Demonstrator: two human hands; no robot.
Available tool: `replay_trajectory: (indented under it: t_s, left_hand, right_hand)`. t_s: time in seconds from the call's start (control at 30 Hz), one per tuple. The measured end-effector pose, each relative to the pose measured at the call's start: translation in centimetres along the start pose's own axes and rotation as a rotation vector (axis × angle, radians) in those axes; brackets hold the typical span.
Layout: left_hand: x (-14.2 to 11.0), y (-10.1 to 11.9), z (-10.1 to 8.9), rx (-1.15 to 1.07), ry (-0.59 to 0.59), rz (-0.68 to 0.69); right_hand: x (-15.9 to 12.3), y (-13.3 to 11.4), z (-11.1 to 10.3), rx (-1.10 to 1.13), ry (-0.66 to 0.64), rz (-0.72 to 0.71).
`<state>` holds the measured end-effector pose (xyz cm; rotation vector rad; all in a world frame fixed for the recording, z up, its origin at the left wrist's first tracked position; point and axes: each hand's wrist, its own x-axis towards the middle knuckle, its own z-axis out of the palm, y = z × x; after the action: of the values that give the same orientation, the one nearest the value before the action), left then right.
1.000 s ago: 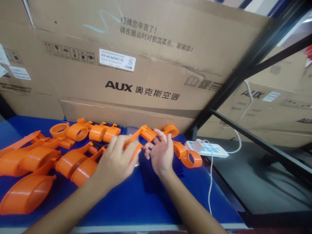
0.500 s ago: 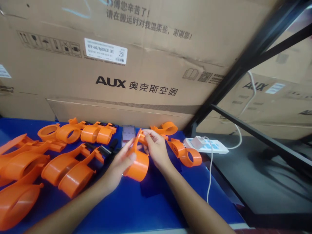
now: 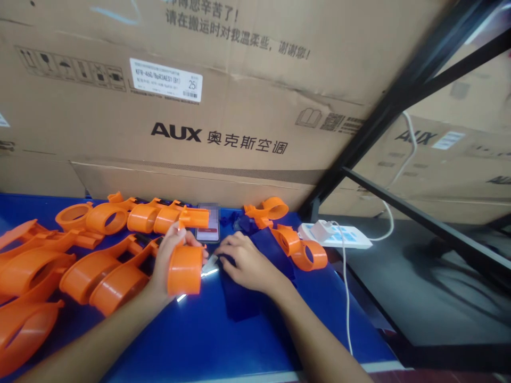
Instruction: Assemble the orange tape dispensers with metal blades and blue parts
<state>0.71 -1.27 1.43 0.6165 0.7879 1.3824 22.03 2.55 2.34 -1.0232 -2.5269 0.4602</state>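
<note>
My left hand (image 3: 164, 259) is closed round an orange plastic tape dispenser (image 3: 184, 270), its ring facing me and its arm pointing up. To the right, my right hand (image 3: 243, 263) rests low over a dark blue sheet (image 3: 241, 300), with its fingers bent and the fingertips together. At those fingertips lies a small pale, shiny piece (image 3: 211, 264); whether the fingers grip it is hard to make out. A phone (image 3: 208, 234) lies just behind the two hands.
Several more orange tape dispensers (image 3: 120, 287) crowd the left of the blue table (image 3: 191, 340). Others (image 3: 309, 255) lie at the right, near a white power strip (image 3: 351, 236) with a cable. A large cardboard box (image 3: 223, 106) and a black metal frame (image 3: 359, 143) stand behind.
The tape dispenser has moved left and turned upright in my left hand. My right hand has let go of its arm and come down to the dark blue sheet.
</note>
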Motion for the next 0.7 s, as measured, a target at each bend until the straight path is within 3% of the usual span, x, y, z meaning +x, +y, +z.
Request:
replay_trajectory:
  t_s: [0.17,0.43,0.7]
  left_hand:
    - [0.0,0.1,0.1,-0.016,0.002,-0.011]
    - [-1.2,0.8,0.9,-0.055,-0.049,-0.001]
    - [-0.7,0.3,0.5,0.018,-0.012,0.015]
  right_hand:
    - [0.0,-0.7,0.8,-0.133,-0.075,-0.030]
    - [-0.2,-1.4,1.3,-0.185,-0.065,-0.043]
    - [-0.3,-1.3,1.6,-0.216,-0.067,-0.024]
